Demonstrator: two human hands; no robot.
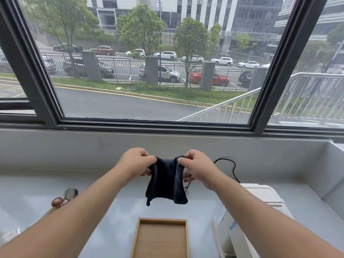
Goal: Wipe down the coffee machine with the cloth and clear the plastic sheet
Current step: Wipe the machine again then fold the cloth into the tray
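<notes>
A dark navy cloth (166, 180) hangs in the air above the counter, held by its top corners. My left hand (135, 162) pinches its left corner and my right hand (198, 167) pinches its right corner. The white coffee machine (264, 197) stands at the lower right, partly hidden behind my right forearm. A black power cord (233, 168) loops up behind the machine. Something clear and crinkled, perhaps the plastic sheet (9, 234), shows at the far lower left edge; I cannot tell for certain.
A shallow wooden tray (161, 221) sits on the pale counter (121, 211) near the front middle. A coffee tamper with a brown knob (64, 197) lies at the left. A raised ledge (93, 149) and large window run along the back.
</notes>
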